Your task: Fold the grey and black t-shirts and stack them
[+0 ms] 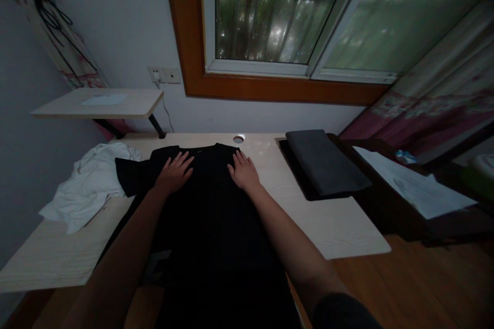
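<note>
The black shirt (210, 205) lies under the left hand (175, 172) and right hand (245, 170), both flat and outstretched near its collar (198, 150).

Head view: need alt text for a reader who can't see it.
A person's left hand and right hand rest palm-down, fingers spread, on a black shirt laid over a pale desk. A crumpled white cloth lies to the left, a flat dark gray object to the right, and a window is behind.
</note>
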`<state>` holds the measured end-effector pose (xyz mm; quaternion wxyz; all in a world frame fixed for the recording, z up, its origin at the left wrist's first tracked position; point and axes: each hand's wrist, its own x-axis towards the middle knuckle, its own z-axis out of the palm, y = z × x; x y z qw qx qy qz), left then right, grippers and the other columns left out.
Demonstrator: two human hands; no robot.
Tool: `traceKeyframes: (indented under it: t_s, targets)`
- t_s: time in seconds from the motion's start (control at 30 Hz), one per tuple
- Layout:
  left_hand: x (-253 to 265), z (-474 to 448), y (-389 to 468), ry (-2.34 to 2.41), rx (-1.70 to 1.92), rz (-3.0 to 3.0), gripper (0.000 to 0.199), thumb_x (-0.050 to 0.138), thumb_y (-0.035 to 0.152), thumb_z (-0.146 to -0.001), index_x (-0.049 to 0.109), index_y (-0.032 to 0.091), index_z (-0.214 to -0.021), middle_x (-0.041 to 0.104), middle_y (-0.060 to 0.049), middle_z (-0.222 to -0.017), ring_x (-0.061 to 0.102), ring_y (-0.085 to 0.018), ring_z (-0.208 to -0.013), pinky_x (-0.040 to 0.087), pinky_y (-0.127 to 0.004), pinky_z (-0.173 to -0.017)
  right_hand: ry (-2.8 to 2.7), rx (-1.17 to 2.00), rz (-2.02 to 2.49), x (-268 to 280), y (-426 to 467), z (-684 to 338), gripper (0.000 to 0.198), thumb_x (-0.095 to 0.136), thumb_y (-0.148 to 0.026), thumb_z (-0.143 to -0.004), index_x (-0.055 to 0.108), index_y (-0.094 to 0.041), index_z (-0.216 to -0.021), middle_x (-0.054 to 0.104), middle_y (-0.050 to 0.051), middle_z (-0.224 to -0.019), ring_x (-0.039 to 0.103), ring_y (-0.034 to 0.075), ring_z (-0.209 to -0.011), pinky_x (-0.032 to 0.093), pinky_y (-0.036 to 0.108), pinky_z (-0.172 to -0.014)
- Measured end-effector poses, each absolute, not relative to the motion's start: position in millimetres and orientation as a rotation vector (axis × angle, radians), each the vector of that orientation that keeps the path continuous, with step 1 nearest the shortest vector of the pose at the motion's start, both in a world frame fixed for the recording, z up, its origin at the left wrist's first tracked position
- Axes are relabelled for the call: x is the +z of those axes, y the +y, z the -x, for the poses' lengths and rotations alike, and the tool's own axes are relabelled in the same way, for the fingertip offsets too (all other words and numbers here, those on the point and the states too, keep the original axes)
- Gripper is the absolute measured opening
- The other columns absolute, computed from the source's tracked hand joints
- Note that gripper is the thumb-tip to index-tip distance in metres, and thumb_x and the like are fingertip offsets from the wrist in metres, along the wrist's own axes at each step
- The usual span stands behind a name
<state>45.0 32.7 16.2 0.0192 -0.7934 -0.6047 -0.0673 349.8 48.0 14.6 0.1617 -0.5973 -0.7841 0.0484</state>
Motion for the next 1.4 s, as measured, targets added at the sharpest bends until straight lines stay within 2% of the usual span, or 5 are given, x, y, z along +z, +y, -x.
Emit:
traceKeyframes:
  t_s: [0.3, 0.6, 0.83, 1.13, 1.4]
  targets:
    - [4, -21, 32, -1.945, -0.349, 2.315, 0.054, 0.035, 0.035, -0.102, 0.055, 0.02, -0.149, 0.048, -0.008, -0.161, 0.04, -0.024, -0.152, 0.033, -0.044, -0.126, -2.144, 0.059, 1.811, 16, 37, -371, 0.053, 0.04, -0.038, -0.106, 0.049, -0.018, -0.155, 0.039, 0.012, -0.166, 0.032, 0.033, -0.154, 0.024, 0.055, -0.126]
    - [5, -54, 31, -1.935, -0.322, 2.346, 0.055, 0.035, 0.037, -0.103, 0.051, 0.02, -0.153, 0.042, -0.009, -0.164, 0.036, -0.027, -0.154, 0.03, -0.049, -0.126, -2.139, -0.046, 1.813, 18, 31, -394, 0.05, 0.042, -0.038, -0.105, 0.052, -0.024, -0.152, 0.045, 0.01, -0.162, 0.037, 0.036, -0.15, 0.026, 0.062, -0.122]
    - [15, -97, 37, -1.906, -0.355, 2.406, 0.067, 0.037, 0.04, -0.103, 0.026, 0.019, -0.165, 0.035, -0.011, -0.168, 0.03, -0.029, -0.157, 0.026, -0.053, -0.127, -2.108, -0.103, 1.862, 14, 35, -434, 0.05, 0.043, -0.039, -0.105, 0.052, -0.026, -0.152, 0.047, 0.01, -0.161, 0.038, 0.034, -0.149, 0.029, 0.06, -0.121]
    - [5, -130, 17, -1.822, -0.381, 2.402, 0.061, 0.033, 0.045, -0.105, 0.042, 0.019, -0.159, 0.038, -0.013, -0.166, 0.031, -0.031, -0.156, 0.022, -0.055, -0.128, -2.141, -0.195, 1.886, 9, 38, -486, 0.051, 0.043, -0.042, -0.106, 0.053, -0.022, -0.152, 0.049, 0.012, -0.159, 0.042, 0.036, -0.146, 0.036, 0.055, -0.117]
    - [6, -133, 25, -1.822, -0.327, 2.432, 0.066, 0.03, 0.051, -0.105, 0.034, 0.019, -0.162, 0.031, -0.013, -0.169, 0.024, -0.03, -0.159, 0.016, -0.055, -0.129, -2.151, -0.234, 1.831, 23, 34, -474, 0.05, 0.046, -0.033, -0.103, 0.056, -0.012, -0.148, 0.047, 0.017, -0.16, 0.044, 0.036, -0.144, 0.033, 0.053, -0.121]
